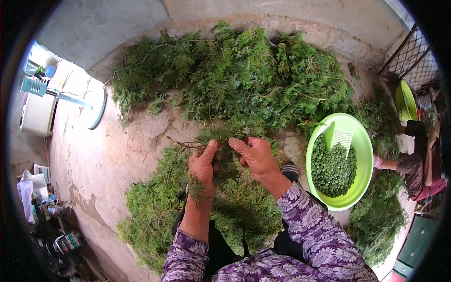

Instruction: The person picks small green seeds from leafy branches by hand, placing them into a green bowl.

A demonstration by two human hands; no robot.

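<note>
A leafy evergreen branch [212, 136] lies across my left hand [203, 165], its bare brown stem sticking out to the left past the thumb. The fingers of this hand are closed on it. At the other side of the sprig, my right hand [256, 155] has thumb and forefinger pinched together against the foliage; what is between the tips is too small to make out. On my right stands a light green basin [365, 162] partly filled with small round green berries or cones [332, 171]. Under my hands lies a heap of cut evergreen branches [157, 202].
A larger evergreen pile [263, 70] lies along the wall. More greenery [378, 216] is beyond the basin, where another person's leg [408, 167] and a second green basin [405, 102] show. A fan base [97, 109] stands left; clutter [58, 235] lies lower left.
</note>
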